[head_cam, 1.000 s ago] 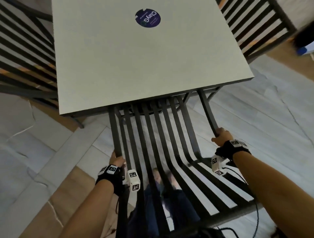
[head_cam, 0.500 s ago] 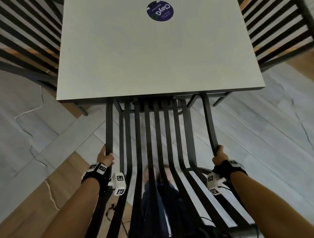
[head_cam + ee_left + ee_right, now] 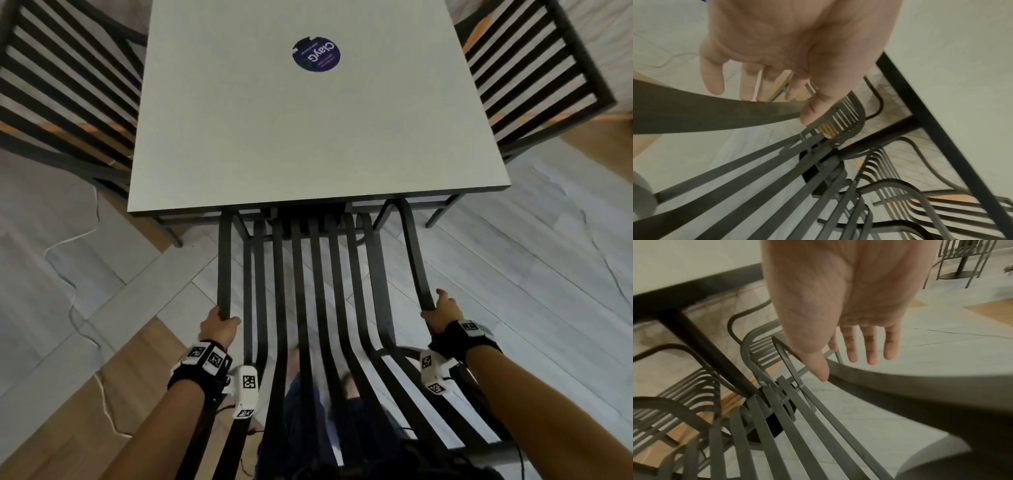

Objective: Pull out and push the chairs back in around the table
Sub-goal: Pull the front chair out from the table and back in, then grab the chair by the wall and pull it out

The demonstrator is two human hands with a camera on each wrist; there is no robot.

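A: What has just changed with the dark slatted metal chair (image 3: 305, 294)?

B: Its seat has gone further under the square pale-grey table with the dark edge (image 3: 212, 144); a second ago more slat length showed in front of that edge, and the chair sat skewed to the table. Now it lines up square.

A: Left first: what is the left hand (image 3: 219, 325) doing?

B: Its fingers are curled round the chair's left outer rail (image 3: 715, 112), thumb on the near face.

A: And the right hand (image 3: 443, 310)?

B: It grasps the right outer rail (image 3: 900, 386) the same way, and both hands sit further from the body than before.

A: Meaning?

B: I judge this push-in nearly finished; the matching slatted side chairs (image 3: 65, 92) already look tucked in.
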